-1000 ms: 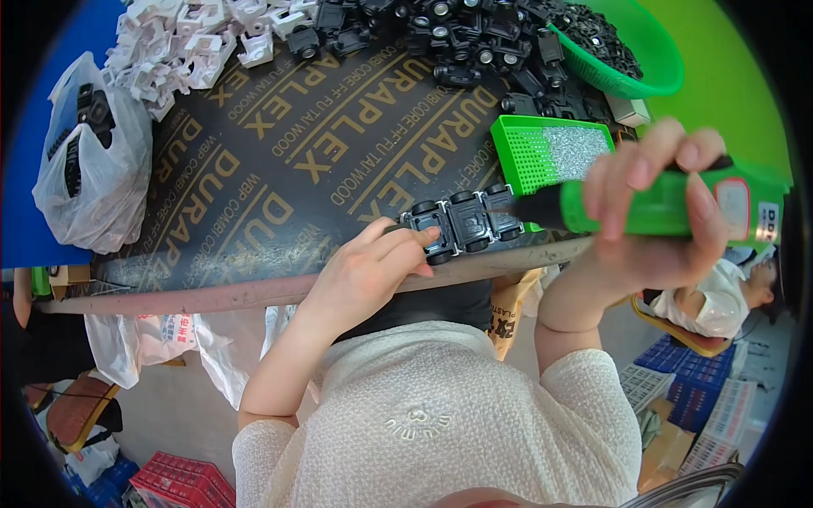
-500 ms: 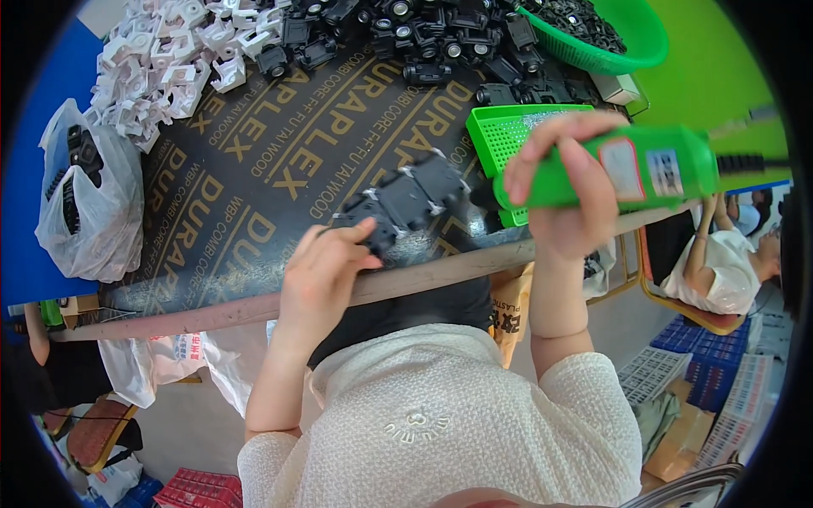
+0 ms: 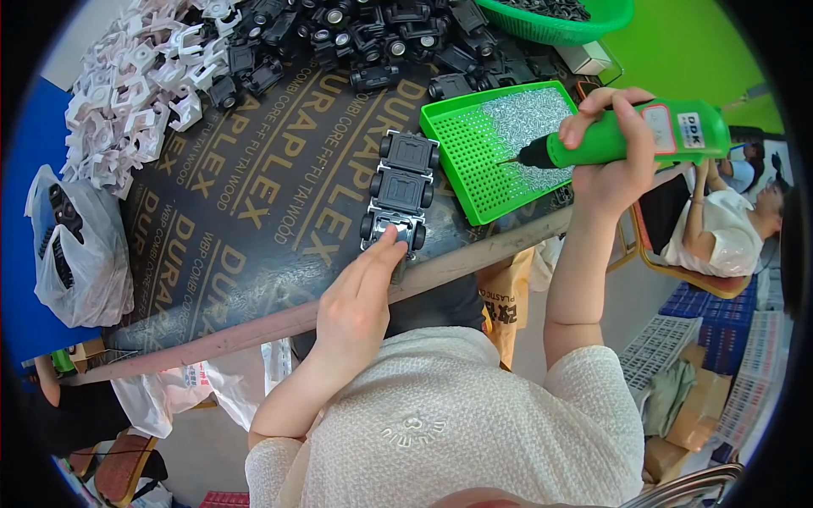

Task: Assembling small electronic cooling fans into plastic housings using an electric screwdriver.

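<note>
Three black toy car bodies with wheels stand in a row on the dark board. The nearest toy car (image 3: 392, 227) shows silver-grey parts, and the middle car (image 3: 400, 190) and far car (image 3: 408, 152) follow it in line. My left hand (image 3: 351, 309) has its fingertips closed on the near end of the nearest one; its thumb is mostly hidden. My right hand (image 3: 622, 161) is wrapped round a green electric screwdriver (image 3: 694, 131). The screwdriver's thin bit points left over a green perforated tray (image 3: 457, 161) that contains many small silver screws (image 3: 525, 118).
White plastic parts (image 3: 140, 102) and black toy car bodies (image 3: 373, 38) are heaped at the back. A green basket (image 3: 576, 32) of dark parts stands far right. A plastic bag (image 3: 80, 254) lies at left. The table's edge (image 3: 271, 326) runs in front; another person (image 3: 720, 212) sits at right.
The row of toy cars has turned from slanted to nearly straight away from me. My right hand has moved the screwdriver rightward, its bit now over the tray. The view has shifted.
</note>
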The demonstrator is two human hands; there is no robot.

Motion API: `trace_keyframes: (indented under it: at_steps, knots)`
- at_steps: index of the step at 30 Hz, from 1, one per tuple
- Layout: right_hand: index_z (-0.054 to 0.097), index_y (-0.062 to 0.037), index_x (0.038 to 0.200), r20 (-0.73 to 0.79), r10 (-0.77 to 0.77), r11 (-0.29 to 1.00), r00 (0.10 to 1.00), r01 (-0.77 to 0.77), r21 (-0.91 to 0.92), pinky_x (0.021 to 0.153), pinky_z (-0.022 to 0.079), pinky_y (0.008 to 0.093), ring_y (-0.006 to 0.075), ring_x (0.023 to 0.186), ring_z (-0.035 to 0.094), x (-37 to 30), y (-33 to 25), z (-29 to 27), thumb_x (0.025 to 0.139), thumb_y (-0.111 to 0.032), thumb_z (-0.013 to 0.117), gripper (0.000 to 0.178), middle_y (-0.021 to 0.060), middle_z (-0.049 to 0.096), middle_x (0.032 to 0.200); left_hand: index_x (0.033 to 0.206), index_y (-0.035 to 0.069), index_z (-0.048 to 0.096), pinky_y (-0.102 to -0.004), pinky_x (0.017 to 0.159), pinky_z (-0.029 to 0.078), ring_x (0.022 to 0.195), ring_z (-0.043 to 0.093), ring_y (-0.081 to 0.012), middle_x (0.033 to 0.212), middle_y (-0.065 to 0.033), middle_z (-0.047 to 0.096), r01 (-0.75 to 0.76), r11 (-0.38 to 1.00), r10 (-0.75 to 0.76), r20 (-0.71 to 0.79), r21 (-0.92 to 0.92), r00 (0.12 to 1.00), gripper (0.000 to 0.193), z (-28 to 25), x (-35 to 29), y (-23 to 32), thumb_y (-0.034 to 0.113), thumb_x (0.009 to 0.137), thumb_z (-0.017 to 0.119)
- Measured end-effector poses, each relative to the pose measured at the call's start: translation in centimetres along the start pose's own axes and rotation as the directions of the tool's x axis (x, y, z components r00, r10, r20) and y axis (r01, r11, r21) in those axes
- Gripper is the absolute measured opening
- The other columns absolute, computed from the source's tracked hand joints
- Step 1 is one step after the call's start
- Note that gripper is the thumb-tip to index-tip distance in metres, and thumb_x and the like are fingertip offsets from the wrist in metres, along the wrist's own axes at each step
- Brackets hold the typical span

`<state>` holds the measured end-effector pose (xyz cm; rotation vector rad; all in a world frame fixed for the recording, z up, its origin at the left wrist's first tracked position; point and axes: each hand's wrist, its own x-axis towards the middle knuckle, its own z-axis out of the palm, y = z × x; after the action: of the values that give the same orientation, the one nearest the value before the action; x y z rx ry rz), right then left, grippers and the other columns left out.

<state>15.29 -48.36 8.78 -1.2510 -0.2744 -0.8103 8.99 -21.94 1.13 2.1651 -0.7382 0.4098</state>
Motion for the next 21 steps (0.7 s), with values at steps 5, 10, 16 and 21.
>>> trace_keyframes:
  at_steps: [5, 10, 16, 21]
  knots:
    - [0.055, 0.0077, 0.085, 0.006, -0.025, 1.0, 1.0, 0.025, 0.007, 0.044, 0.046, 0.0291, 0.0214, 0.045, 0.056, 0.3, 0.6, -0.7, 0.086, -0.007, 0.054, 0.014, 0.0167, 0.06, 0.076, 0.097, 0.004, 0.07, -0.028, 0.063, 0.049, 0.076, 0.058, -0.0196, 0.104, -0.0042, 0.069, -0.104, 0.978, 0.101, 0.022, 0.181, 0.995, 0.036, -0.5, 0.8, 0.0, -0.002, 0.063, 0.065]
    - [0.057, 0.008, 0.086, 0.037, -0.006, 1.0, 0.999, 0.006, -0.004, 0.044, 0.046, 0.0288, 0.0207, 0.046, 0.057, 0.3, 0.8, -0.5, 0.086, -0.006, 0.055, 0.014, 0.0158, 0.059, 0.076, 0.093, 0.006, 0.071, -0.028, 0.063, 0.045, 0.075, 0.053, -0.0173, 0.1, -0.0012, 0.069, -0.179, 0.959, 0.187, -0.018, 0.22, 0.982, 0.034, 0.1, 1.0, -0.9, 0.002, 0.059, 0.065]
    - [0.056, 0.0078, 0.085, 0.036, -0.023, 1.0, 0.999, 0.022, 0.007, 0.044, 0.046, 0.029, 0.0209, 0.046, 0.057, 0.5, 0.8, -0.4, 0.085, -0.004, 0.055, 0.011, 0.0162, 0.059, 0.076, 0.091, 0.006, 0.072, -0.0274, 0.063, 0.042, 0.072, 0.05, -0.0184, 0.107, -0.0021, 0.07, -0.201, 0.956, 0.21, -0.018, 0.212, 0.978, 0.04, 0.8, 0.7, -0.5, -0.004, 0.052, 0.064]
    - [0.056, 0.0078, 0.086, 0.044, 0.007, 1.0, 0.999, -0.007, 0.009, 0.044, 0.046, 0.0292, 0.0216, 0.046, 0.057, 0.5, 0.9, -0.2, 0.086, -0.003, 0.055, 0.011, 0.0169, 0.059, 0.077, 0.097, 0.005, 0.071, -0.0289, 0.067, 0.043, 0.077, 0.051, -0.017, 0.106, -0.0017, 0.068, -0.179, 0.953, 0.197, -0.05, 0.244, 0.979, 0.033, 1.6, 0.3, -1.1, 0.009, 0.065, 0.065]
